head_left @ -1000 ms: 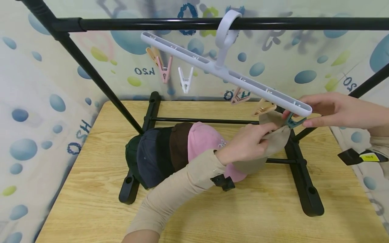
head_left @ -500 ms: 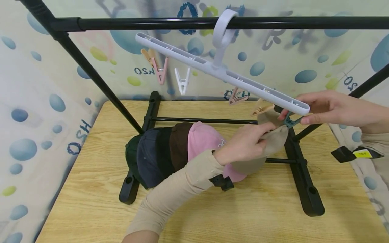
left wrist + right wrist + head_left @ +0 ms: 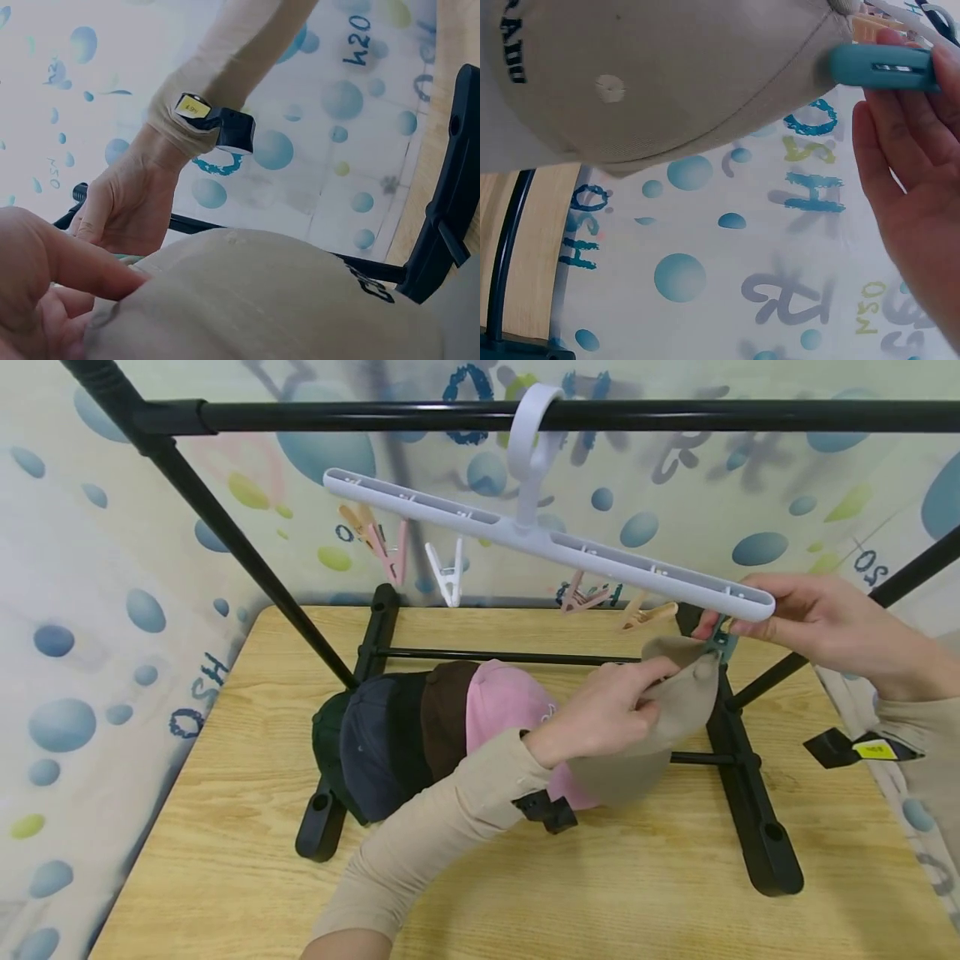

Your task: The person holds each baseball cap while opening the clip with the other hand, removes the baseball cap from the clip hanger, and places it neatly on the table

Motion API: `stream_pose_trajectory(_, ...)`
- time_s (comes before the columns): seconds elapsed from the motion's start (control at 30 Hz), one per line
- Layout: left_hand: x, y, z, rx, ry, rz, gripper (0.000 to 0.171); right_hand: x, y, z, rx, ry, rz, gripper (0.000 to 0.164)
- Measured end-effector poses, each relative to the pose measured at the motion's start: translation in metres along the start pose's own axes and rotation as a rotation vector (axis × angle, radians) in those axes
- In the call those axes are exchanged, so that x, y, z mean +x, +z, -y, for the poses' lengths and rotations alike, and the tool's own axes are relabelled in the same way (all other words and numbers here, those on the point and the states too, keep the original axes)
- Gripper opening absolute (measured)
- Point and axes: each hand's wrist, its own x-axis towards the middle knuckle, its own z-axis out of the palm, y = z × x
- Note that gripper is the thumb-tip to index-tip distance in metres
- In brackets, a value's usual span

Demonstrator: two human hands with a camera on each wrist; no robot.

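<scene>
My left hand (image 3: 600, 710) pinches the edge of a beige cap (image 3: 686, 697), which hangs tilted below the right end of a white clip hanger (image 3: 600, 556). In the left wrist view, the cap's rounded crown (image 3: 247, 292) bears dark lettering. My right hand (image 3: 836, 622) pinches a teal clothespin (image 3: 724, 639) under the hanger's right end, the thumb on one side and fingers on the other. Its lower end meets the cap's edge. From the right wrist, the teal clothespin (image 3: 881, 66) overlaps the cap's rim beside the fingers.
The hanger hooks over a black rack bar (image 3: 360, 417). Several other clothespins hang from it, among them a white one (image 3: 447, 572). A row of caps, including a pink cap (image 3: 506, 697) and a navy cap (image 3: 365, 747), lies on the wooden table (image 3: 225, 827) between the rack feet (image 3: 753, 827).
The hanger has tipped back toward level, its left end lower and its right end slightly higher. The teal clothespin has turned more upright in my right hand. My left hand stays nearly in place.
</scene>
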Motion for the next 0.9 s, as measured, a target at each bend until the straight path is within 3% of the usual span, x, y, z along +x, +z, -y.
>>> stream_pose_trajectory(0.27, -0.007, 0.002, 0.01, -0.114, 0.02, -0.005, 0.036, -0.002, 0.001, 0.004, -0.003, 0.022, -0.139, 0.023)
stream_pose_trajectory(0.43, -0.014, 0.001, 0.018, -0.215, -0.019, -0.055, 0.035, -0.002, 0.0, 0.005, -0.022, 0.009, -0.241, 0.021)
stream_pose_trajectory(0.63, -0.021, 0.0, 0.026, -0.343, -0.064, -0.168, 0.027, -0.003, -0.001, 0.006, 0.002, 0.028, -0.248, 0.023)
stream_pose_trajectory(0.9, -0.031, 0.0, 0.037, -0.485, -0.138, -0.237, 0.018, -0.003, 0.0, 0.005, 0.026, 0.039, -0.224, 0.025)
